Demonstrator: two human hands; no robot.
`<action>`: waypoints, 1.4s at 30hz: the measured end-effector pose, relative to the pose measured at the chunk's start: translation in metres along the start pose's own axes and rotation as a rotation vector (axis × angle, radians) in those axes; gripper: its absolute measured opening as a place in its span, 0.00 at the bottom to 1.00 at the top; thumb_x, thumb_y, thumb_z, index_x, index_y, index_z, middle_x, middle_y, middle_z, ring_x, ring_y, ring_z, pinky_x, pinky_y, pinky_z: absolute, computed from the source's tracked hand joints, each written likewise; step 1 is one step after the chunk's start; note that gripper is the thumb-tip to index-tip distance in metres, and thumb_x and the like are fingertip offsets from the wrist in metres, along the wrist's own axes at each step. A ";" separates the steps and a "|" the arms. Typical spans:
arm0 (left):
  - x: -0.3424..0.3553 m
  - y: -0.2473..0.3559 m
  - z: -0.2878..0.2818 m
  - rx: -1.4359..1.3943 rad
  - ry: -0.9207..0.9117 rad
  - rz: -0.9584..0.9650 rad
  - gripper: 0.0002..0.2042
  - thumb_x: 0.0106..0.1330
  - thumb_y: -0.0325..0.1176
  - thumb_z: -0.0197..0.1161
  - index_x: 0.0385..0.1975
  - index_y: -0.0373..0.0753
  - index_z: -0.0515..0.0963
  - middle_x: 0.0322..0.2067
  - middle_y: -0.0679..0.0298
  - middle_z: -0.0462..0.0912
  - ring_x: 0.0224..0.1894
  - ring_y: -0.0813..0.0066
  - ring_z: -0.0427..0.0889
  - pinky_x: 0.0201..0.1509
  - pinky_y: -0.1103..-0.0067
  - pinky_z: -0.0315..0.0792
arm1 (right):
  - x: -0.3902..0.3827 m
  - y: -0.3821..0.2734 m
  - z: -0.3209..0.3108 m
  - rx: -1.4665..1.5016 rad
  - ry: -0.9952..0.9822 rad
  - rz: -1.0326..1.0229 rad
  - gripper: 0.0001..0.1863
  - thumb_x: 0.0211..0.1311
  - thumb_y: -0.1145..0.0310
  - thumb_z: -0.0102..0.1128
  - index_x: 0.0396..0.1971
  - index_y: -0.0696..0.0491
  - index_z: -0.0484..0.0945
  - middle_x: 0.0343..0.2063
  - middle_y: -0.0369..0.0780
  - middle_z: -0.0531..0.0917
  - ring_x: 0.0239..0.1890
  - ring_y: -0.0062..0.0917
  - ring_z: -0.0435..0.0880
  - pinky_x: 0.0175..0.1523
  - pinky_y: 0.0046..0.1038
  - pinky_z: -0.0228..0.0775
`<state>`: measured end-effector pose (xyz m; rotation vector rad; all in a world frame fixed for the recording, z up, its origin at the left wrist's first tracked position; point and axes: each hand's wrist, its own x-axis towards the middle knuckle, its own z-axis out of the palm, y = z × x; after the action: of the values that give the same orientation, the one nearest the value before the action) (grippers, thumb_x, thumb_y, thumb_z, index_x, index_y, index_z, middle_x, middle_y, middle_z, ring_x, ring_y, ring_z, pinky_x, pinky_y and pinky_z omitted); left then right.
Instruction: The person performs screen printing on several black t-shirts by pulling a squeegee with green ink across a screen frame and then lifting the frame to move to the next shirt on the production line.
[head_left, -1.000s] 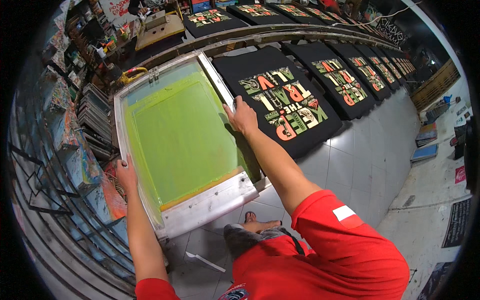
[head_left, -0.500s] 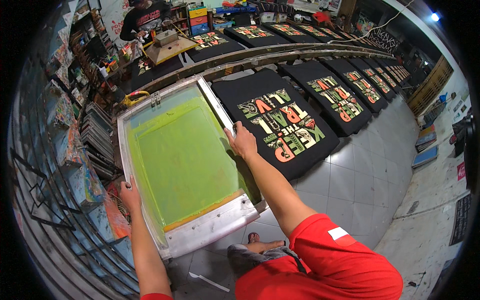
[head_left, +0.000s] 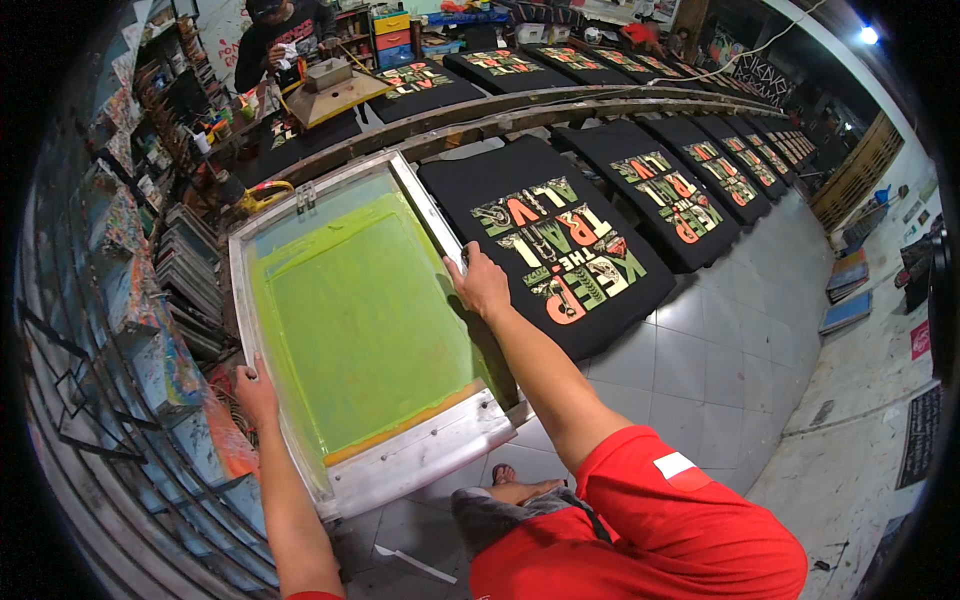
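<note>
A screen-printing frame (head_left: pixel 370 330) with pale metal edges and green-coated mesh lies in front of me, slightly tilted to the left. My left hand (head_left: pixel 258 393) is closed around its left edge, low down. My right hand (head_left: pixel 482 283) grips the right edge about midway, thumb on top. A broad metal bar (head_left: pixel 420 450) crosses the frame's near end, with a yellow-brown strip along it. Right beside the frame lies a black shirt (head_left: pixel 550 245) with a multicoloured lettered print. Whatever lies under the mesh is hidden.
More printed black shirts (head_left: pixel 665 190) line the long rails (head_left: pixel 520 115) to the right. A flash-dryer-like metal hood (head_left: pixel 325 92) stands at the far left, near a person (head_left: pixel 285 45) in black. Stacked frames (head_left: pixel 190 265) and blue paint-stained shelving (head_left: pixel 165 370) stand at left.
My hands keep the same grip, and the screen frame stays in place. The view has shifted slightly. At the far left, the person's hand with a white cloth-like thing has risen.
</note>
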<state>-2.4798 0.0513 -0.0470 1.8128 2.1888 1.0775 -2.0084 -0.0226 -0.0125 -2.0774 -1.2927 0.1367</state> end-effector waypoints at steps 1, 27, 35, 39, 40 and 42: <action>0.002 -0.002 0.000 0.015 -0.006 -0.012 0.29 0.74 0.58 0.57 0.28 0.33 0.68 0.24 0.44 0.74 0.31 0.37 0.74 0.38 0.52 0.65 | 0.000 -0.002 0.000 0.002 0.000 -0.001 0.29 0.74 0.39 0.50 0.50 0.54 0.70 0.43 0.54 0.86 0.46 0.53 0.85 0.53 0.50 0.76; 0.001 -0.008 0.001 0.000 -0.004 -0.017 0.29 0.75 0.59 0.55 0.29 0.32 0.69 0.28 0.43 0.77 0.35 0.36 0.76 0.41 0.52 0.67 | 0.002 0.001 0.000 -0.025 0.006 -0.018 0.28 0.75 0.41 0.50 0.50 0.54 0.69 0.40 0.55 0.85 0.42 0.54 0.86 0.49 0.52 0.78; 0.002 0.000 0.001 -0.025 -0.011 -0.034 0.29 0.75 0.58 0.55 0.29 0.32 0.68 0.28 0.43 0.76 0.35 0.38 0.75 0.42 0.53 0.67 | 0.003 0.003 0.004 0.011 0.013 -0.024 0.28 0.75 0.41 0.49 0.50 0.54 0.70 0.41 0.56 0.85 0.44 0.54 0.86 0.51 0.52 0.77; 0.003 -0.004 0.000 -0.014 -0.003 -0.018 0.29 0.75 0.59 0.55 0.29 0.33 0.68 0.28 0.42 0.77 0.35 0.37 0.76 0.42 0.53 0.67 | 0.001 0.000 0.003 -0.015 -0.010 -0.010 0.28 0.75 0.41 0.49 0.50 0.54 0.70 0.41 0.56 0.85 0.44 0.55 0.86 0.51 0.52 0.77; 0.004 -0.004 0.000 0.000 -0.003 -0.017 0.29 0.75 0.59 0.55 0.29 0.33 0.69 0.29 0.42 0.78 0.36 0.37 0.76 0.42 0.53 0.67 | 0.001 0.000 0.002 -0.009 -0.004 -0.013 0.28 0.75 0.41 0.49 0.49 0.54 0.69 0.41 0.56 0.85 0.44 0.55 0.86 0.51 0.52 0.77; 0.003 -0.003 0.002 0.003 0.002 -0.026 0.29 0.75 0.59 0.55 0.29 0.33 0.69 0.29 0.42 0.78 0.36 0.37 0.77 0.41 0.53 0.67 | 0.001 0.001 0.002 0.003 0.007 -0.016 0.28 0.75 0.41 0.49 0.49 0.54 0.69 0.41 0.56 0.85 0.44 0.55 0.86 0.51 0.52 0.77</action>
<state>-2.4823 0.0548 -0.0490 1.7799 2.2100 1.0719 -2.0080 -0.0210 -0.0148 -2.0625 -1.3044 0.1243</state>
